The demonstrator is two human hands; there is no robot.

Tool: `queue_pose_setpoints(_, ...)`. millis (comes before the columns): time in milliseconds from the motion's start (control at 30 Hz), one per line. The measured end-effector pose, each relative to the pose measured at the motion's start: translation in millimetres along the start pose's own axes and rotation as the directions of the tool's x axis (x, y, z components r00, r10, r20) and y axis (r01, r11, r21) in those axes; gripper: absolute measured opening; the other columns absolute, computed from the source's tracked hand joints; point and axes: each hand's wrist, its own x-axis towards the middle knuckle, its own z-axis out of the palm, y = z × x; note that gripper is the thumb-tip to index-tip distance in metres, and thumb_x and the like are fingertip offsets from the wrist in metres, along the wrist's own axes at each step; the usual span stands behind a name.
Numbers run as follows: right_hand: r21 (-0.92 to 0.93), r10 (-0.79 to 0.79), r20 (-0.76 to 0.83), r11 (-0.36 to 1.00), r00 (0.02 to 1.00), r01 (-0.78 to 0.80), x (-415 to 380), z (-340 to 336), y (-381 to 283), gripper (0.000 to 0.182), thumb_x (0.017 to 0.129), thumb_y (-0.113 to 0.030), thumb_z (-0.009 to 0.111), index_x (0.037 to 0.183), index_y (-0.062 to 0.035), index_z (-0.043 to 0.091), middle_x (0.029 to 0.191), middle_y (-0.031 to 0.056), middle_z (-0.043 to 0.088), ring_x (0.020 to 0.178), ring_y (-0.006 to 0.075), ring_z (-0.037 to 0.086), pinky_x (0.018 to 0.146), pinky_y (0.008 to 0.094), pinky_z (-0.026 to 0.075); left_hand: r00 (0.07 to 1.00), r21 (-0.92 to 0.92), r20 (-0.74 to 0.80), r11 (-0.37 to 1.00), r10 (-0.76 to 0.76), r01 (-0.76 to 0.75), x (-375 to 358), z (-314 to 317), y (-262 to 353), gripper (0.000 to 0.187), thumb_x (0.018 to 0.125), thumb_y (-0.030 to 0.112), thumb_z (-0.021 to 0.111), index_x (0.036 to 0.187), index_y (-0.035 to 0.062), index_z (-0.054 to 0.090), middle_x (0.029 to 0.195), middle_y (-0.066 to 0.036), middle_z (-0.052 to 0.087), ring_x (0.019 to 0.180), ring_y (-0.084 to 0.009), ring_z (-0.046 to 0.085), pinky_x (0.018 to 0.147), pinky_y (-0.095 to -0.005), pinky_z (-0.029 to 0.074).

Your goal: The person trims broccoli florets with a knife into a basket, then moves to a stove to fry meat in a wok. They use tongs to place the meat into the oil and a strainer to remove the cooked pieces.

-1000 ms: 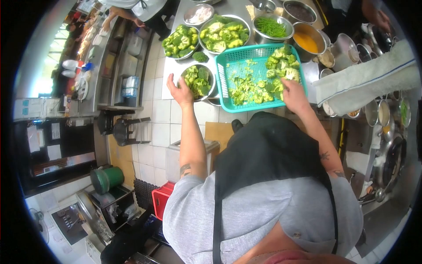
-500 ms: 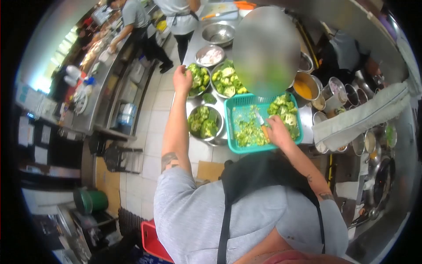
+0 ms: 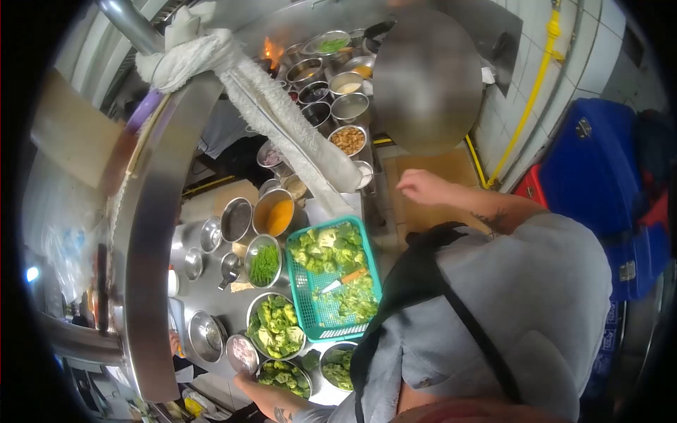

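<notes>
My right hand (image 3: 424, 187) is in the air above the floor, right of the green basket (image 3: 296, 310), fingers curled together and nothing seen in them. A knife (image 3: 345, 279) with an orange handle lies inside the basket. Around it are broccoli florets (image 3: 328, 248) and small broccoli trimmings (image 3: 356, 302). My left hand (image 3: 245, 382) is low in the view, beside a small bowl of pale meat (image 3: 242, 354) and a bowl of broccoli (image 3: 284, 378); its fingers are mostly hidden. Larger broccoli pieces fill another metal bowl (image 3: 276, 326).
Chopped greens (image 3: 264, 264) and a pot of orange liquid (image 3: 273, 213) stand left of the basket. A towel (image 3: 282, 113) hangs on a rail above several ingredient pots. Flames (image 3: 272, 51) rise at the back. A blue cooler (image 3: 599, 169) stands at right.
My view has swung to the right. My right hand has let go of the knife and left the basket; the knife now lies there. My left hand is now low in view.
</notes>
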Motion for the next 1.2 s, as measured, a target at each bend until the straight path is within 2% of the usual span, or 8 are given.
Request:
queue_pose_setpoints(333,-0.143,0.326,-0.043,0.934,0.944,-0.329,-62,-37,108,0.022,0.086,-0.008,0.061,0.104,-0.0006,0.071,0.096,0.0182,0.069,0.092,0.0341,0.067,0.084,0.0405,0.054,0.976,-0.376,-0.007,0.905,-0.216,0.197,-28,20,-22,0.043,0.085,0.033,0.069,0.104,-0.0053,0.07,0.101,-0.021,0.069,0.092,-0.0359,0.067,0.08,-0.0479,0.056)
queue_pose_setpoints(500,-0.146,0.484,-0.041,0.862,0.874,-0.485,-66,-45,167,0.024,0.086,-0.01,0.059,0.106,-0.0019,0.07,0.102,0.019,0.071,0.098,0.035,0.067,0.088,0.0409,0.054,0.937,-0.783,0.007,0.581,-0.349,0.222,-17,-17,-16,0.039,0.087,0.027,0.068,0.107,-0.0058,0.069,0.104,-0.02,0.068,0.093,-0.0353,0.066,0.08,-0.0471,0.057)
queue_pose_setpoints(633,-0.193,0.568,-0.019,0.806,0.823,-0.56,-63,-67,205,0.026,0.087,-0.01,0.057,0.108,-0.0025,0.07,0.104,0.0198,0.071,0.101,0.0364,0.067,0.09,0.0413,0.053,0.905,-0.909,0.024,0.367,-0.425,0.196,-10,-48,-3,0.036,0.088,0.022,0.067,0.11,-0.0063,0.068,0.106,-0.019,0.068,0.095,-0.0348,0.066,0.081,-0.0464,0.058)
queue_pose_setpoints(667,-0.216,0.554,-0.036,0.808,0.832,-0.548,-56,-74,217,0.026,0.086,-0.01,0.057,0.108,-0.0022,0.07,0.105,0.0204,0.07,0.101,0.0369,0.066,0.091,0.0418,0.053,0.923,-0.894,0.043,0.397,-0.383,0.206,-15,-56,-2,0.038,0.09,0.015,0.064,0.121,-0.0071,0.061,0.114,-0.016,0.062,0.099,-0.0345,0.063,0.079,-0.0466,0.058)
queue_pose_setpoints(700,-0.237,0.545,-0.056,0.807,0.837,-0.541,-49,-84,233,0.027,0.086,-0.009,0.056,0.108,-0.0019,0.069,0.106,0.021,0.07,0.101,0.0374,0.066,0.091,0.0424,0.053,0.972,-0.934,-0.037,0.353,-0.232,0.049,-27,-59,-12,0.037,0.087,0.016,0.058,0.118,-0.0021,0.062,0.115,-0.019,0.064,0.106,-0.0351,0.064,0.087,-0.0448,0.055)
queue_pose_setpoints(867,-0.366,0.3,-0.353,0.827,0.886,-0.426,22,-154,378,0.024,0.082,-0.007,0.054,0.099,-0.0012,0.07,0.1,0.0221,0.069,0.097,0.0399,0.065,0.088,0.0458,0.053,0.96,-0.872,-0.15,0.489,-0.237,-0.015,-161,-40,91,0.026,0.089,0.021,0.057,0.108,0.003,0.057,0.104,-0.014,0.057,0.095,-0.031,0.058,0.079,-0.0425,0.05)
queue_pose_setpoints(1000,-0.311,0.461,-0.41,0.74,0.787,-0.596,149,-265,466,0.037,0.083,-0.008,0.055,0.117,-0.0017,0.065,0.12,0.0232,0.062,0.115,0.0393,0.058,0.102,0.0453,0.046,0.976,-0.828,-0.054,0.556,-0.211,0.074,-301,1,197,0.02,0.091,0.024,0.056,0.101,0.0072,0.054,0.095,-0.01,0.051,0.087,-0.0276,0.053,0.073,-0.0406,0.046)
queue_pose_setpoints(1200,-0.337,0.584,-0.465,0.578,0.666,-0.743,311,-352,630,0.054,0.086,-0.013,0.061,0.138,-0.0065,0.046,0.137,0.0285,0.046,0.126,0.0434,0.051,0.103,0.0483,0.047,0.912,-0.662,0.313,0.627,-0.266,0.41,-498,54,344,0.018,0.094,0.03,0.055,0.089,0.0133,0.049,0.081,-0.004,0.043,0.074,-0.0226,0.046,0.064,-0.0378,0.04)
